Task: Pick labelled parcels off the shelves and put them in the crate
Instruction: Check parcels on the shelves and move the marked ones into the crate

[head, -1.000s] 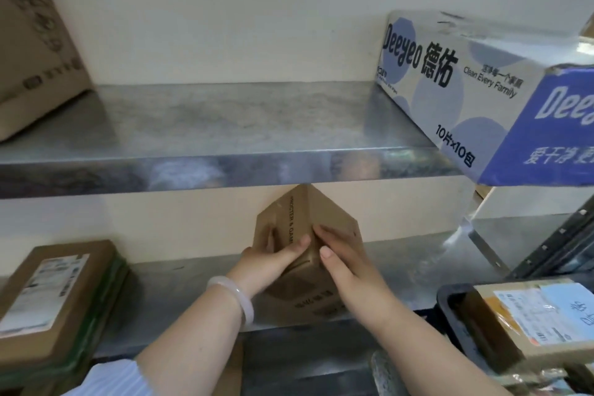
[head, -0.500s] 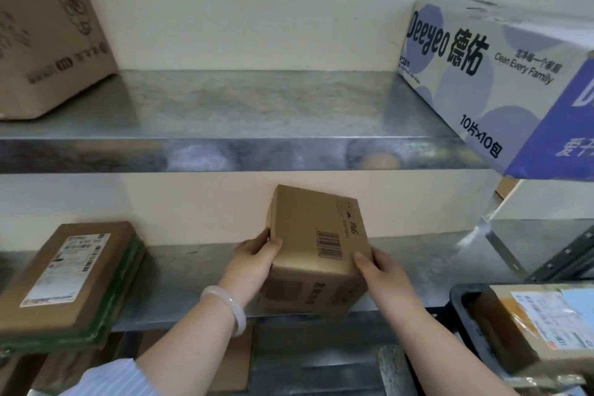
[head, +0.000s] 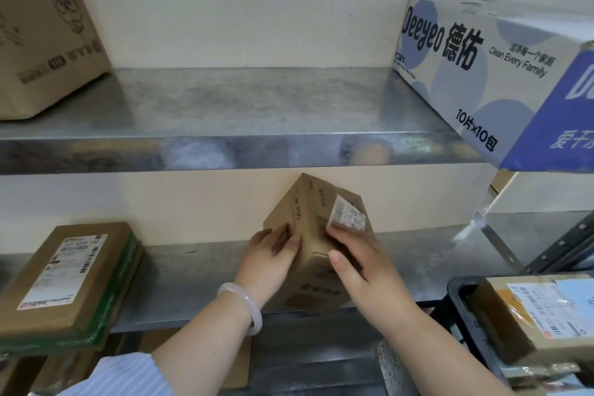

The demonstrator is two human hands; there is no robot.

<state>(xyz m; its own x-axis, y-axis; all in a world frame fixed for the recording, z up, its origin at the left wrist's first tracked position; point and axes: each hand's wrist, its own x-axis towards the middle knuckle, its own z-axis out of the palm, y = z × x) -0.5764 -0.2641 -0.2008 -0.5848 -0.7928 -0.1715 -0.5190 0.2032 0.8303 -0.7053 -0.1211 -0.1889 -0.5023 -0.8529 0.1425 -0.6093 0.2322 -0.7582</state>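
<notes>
Cardboard gives little purchase, and in the head view you hold the small parcel (head: 316, 244) tilted on one corner at the front edge of the lower shelf (head: 193, 283), about midway along it; I cannot tell whether its bottom corner touches the steel. Squeezed only from two sides, it could twist and drop off that front edge. Its top corner sits just under the lip of the upper shelf (head: 225, 151), so a careless lift could knock it there. Your right fingers cover the lower edge of the white label (head: 348, 219), which could hide or crease it. The black crate (head: 463, 302), beyond the shelf's right front corner, already holds a labelled box (head: 530, 325), so room looks tight. Your left hand (head: 273, 262) grasps the parcel's left face, fingers curled on it, thumb forward. Your right hand (head: 360, 270) clasps the right face, thumb laid on the front edge, wrist angled in from the lower right.
</notes>
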